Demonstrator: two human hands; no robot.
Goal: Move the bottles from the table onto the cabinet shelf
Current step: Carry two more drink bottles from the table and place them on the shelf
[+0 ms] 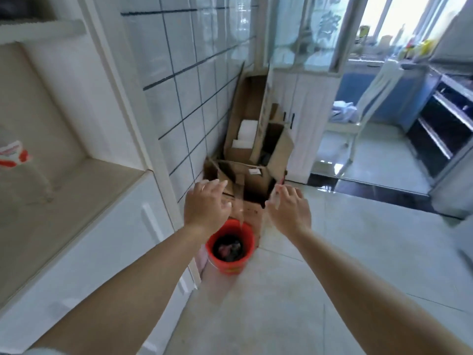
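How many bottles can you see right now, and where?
1: a clear bottle with a red-and-white label stands on the cabinet shelf at the far left, partly cut off. Both hands are empty; others may be out of frame.

Both hands hang in open air above the floor, the left hand (206, 203) and right hand (288, 207) apart with fingers loosely spread and holding nothing. Directly below and ahead of them stands 1 red bucket (230, 245) against a stack of cardboard boxes (252, 155) piled along the tiled wall (184, 73). To the left, the cabinet shelf (69, 201) has bare surface in front of 1 blurred bottle (15, 160). The tiled floor (345, 252) to the right lies open.
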